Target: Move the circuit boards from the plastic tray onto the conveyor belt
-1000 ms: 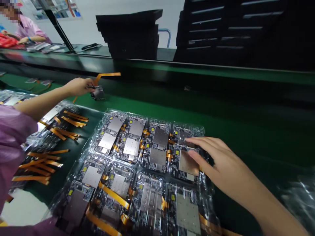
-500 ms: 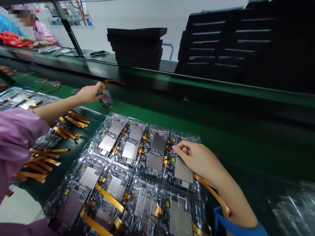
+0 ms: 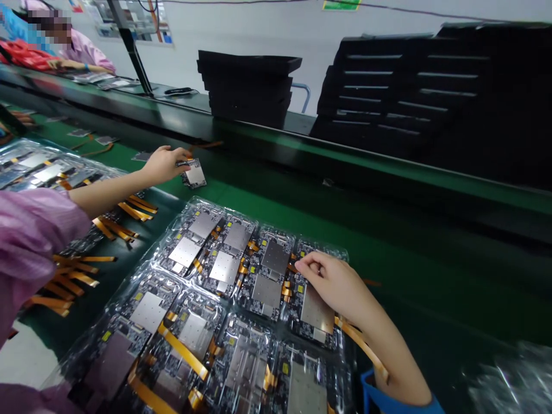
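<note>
My left hand (image 3: 166,165) reaches out over the green bench and pinches a small circuit board (image 3: 195,173) with a silver shield plate and an orange ribbon cable. My right hand (image 3: 332,282) is closed, fingers curled, over the back right pocket of a clear plastic tray (image 3: 181,282). Under and beside it lies a circuit board (image 3: 318,307); an orange ribbon cable (image 3: 360,342) runs from there along my forearm. What the right fingertips grip is hidden. More shielded boards (image 3: 226,267) with orange cables fill the tray pockets.
A second tray of boards (image 3: 47,171) lies at left, with ribbon cable ends (image 3: 71,282) sticking out below. Black trays (image 3: 248,86) are stacked on the ledge behind. Loose boards (image 3: 106,140) lie on the bench (image 3: 259,198). Clear plastic (image 3: 515,379) is at right. A person (image 3: 86,49) sits far left.
The board in my left hand has turned, so its shield plate now looks brighter. My right hand stays at the same tray pocket. The view has tipped slightly upward.
</note>
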Motion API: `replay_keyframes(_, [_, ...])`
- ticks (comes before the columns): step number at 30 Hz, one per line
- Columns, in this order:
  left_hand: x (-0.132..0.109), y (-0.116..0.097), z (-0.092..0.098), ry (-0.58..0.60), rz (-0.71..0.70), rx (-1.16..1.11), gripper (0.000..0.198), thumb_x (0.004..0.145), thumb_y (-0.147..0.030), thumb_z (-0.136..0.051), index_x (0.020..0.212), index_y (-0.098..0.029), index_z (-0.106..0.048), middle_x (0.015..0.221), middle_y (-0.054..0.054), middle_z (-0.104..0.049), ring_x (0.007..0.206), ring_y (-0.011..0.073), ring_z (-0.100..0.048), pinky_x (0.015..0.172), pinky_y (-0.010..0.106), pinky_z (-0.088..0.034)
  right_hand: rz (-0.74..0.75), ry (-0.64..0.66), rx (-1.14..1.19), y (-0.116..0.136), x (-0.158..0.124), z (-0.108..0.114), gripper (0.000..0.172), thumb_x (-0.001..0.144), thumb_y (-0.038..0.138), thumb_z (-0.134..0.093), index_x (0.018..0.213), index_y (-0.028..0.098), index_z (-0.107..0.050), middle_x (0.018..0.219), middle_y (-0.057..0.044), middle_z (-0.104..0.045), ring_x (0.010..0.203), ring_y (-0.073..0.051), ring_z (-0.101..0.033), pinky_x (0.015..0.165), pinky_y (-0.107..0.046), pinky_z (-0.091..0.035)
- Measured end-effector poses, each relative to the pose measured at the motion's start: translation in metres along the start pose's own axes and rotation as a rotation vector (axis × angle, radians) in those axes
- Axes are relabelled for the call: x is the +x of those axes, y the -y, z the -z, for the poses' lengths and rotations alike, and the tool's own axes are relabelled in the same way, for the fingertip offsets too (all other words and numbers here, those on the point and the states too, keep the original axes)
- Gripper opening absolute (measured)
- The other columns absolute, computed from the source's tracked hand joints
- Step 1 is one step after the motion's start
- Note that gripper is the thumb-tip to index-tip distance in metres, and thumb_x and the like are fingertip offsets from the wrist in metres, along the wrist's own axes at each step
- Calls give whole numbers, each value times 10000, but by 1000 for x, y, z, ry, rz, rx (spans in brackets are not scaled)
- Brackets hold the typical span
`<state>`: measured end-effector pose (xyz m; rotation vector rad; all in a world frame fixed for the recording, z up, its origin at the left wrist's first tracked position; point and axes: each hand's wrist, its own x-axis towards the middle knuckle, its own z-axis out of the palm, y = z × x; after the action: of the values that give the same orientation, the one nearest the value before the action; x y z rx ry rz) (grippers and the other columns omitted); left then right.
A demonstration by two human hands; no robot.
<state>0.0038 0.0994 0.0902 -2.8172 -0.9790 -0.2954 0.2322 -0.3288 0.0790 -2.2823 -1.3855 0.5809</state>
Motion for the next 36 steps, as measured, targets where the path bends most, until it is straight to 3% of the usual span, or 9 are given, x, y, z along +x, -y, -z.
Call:
replay_keyframes(4, [2, -5, 3, -1, 19, -99, 409, 977, -495, -498, 1231, -191, -595, 1074, -57, -714, 1028, 135, -586, 1085, 315, -270, 72, 46, 48, 1, -5, 6, 189, 959, 292, -574, 807, 221, -660, 857, -9, -576, 723, -189, -544, 620, -300, -381])
replay_keyframes(7, [4, -10, 5, -8, 70, -181, 465, 925, -602, -503, 1131, -223, -676, 945, -39, -734, 943, 169, -628, 897, 271, -396, 54, 99, 30, 2, -9, 12, 121, 948, 256, -610, 856, 244, -688, 889, -1, -593, 810, -204, -559, 684, -318, -415])
replay_keyframes(10, [6, -15, 9, -13, 111, -203, 404, 868, -561, -565, 1048, -234, -718, 885, -2, -742, 908, 209, -663, 778, 267, -423, 30, 112, -26, 4, -13, 17, 50, 935, 223, -653, 907, 250, -685, 926, 5, -598, 881, -218, -558, 741, -337, -431])
replay_keyframes(14, [6, -21, 14, 15, 113, -187, 340, 822, -488, -593, 976, -224, -740, 864, 20, -738, 869, 219, -677, 736, 272, -431, 80, 50, -110, 11, -19, 18, 108, 951, 183, -678, 980, 287, -673, 1004, 25, -569, 939, -219, -542, 737, -342, -431])
replay_keyframes(20, [4, -26, 14, -45, 12, -201, 333, 811, -482, -598, 973, -231, -747, 973, 45, -720, 865, 204, -665, 749, 285, -454, 77, 85, -249, 26, -18, 4, 209, 949, 238, -756, 766, 233, -656, 900, -4, -529, 940, -233, -536, 752, -365, -426])
replay_keyframes(26, [1, -36, 16, 18, 7, -211, 313, 814, -447, -577, 973, -230, -737, 928, 30, -734, 876, 217, -672, 743, 288, -466, 47, 65, -237, 28, -13, -3, 237, 945, 209, -754, 736, 221, -643, 897, -11, -532, 933, -235, -536, 731, -356, -421])
replay_keyframes(31, [1, -53, 37, 20, -32, -218, 306, 820, -421, -561, 969, -220, -738, 902, 37, -736, 879, 229, -677, 748, 289, -460, 47, -8, -216, 25, -7, -5, 239, 946, 184, -739, 745, 200, -613, 884, -8, -544, 944, -242, -540, 688, -330, -403])
replay_keyframes(36, [5, -97, 76, 0, -169, -361, 325, 821, -439, -597, 1000, -206, -736, 881, 30, -730, 817, 200, -671, 741, 278, -457, 45, -107, -168, 20, -5, -11, 264, 912, 207, -783, 742, 201, -582, 859, 14, -552, 908, -226, -547, 675, -317, -375])
